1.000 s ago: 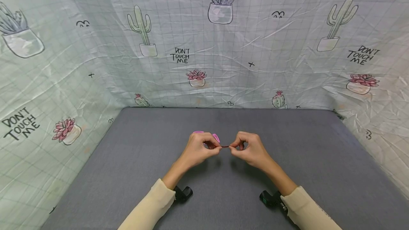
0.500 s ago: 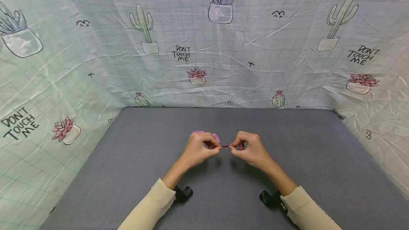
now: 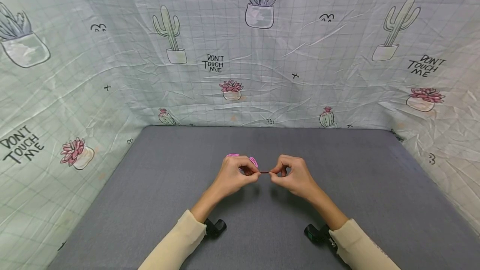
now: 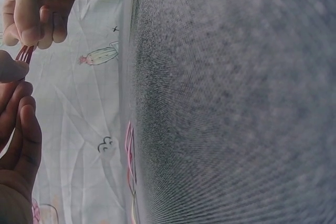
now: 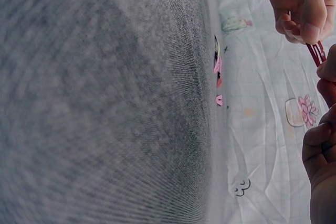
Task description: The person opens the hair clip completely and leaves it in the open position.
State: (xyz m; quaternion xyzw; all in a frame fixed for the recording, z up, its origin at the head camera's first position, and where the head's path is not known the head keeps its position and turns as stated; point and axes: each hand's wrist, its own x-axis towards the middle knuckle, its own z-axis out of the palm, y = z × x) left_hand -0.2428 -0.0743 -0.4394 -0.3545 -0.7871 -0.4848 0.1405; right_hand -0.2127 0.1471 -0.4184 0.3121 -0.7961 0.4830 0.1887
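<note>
A slim red hair clip (image 3: 264, 172) spans the small gap between my two hands in the head view. My left hand (image 3: 236, 172) pinches one end between thumb and fingertips. The other end is pinched by my right hand (image 3: 295, 174) in the same way. Up close in the right wrist view, the red clip (image 5: 316, 53) shows narrow slots along its length. Both its ends are hidden under the fingers. The hands are raised above the grey table, with shadows beneath them.
Pink clips (image 3: 253, 161) lie on the grey table (image 3: 168, 186) just beyond my left hand, partly hidden by it. The left wrist view shows several thin coloured pieces (image 4: 130, 156) there. A patterned curtain (image 3: 292, 53) stands behind the table and along its sides.
</note>
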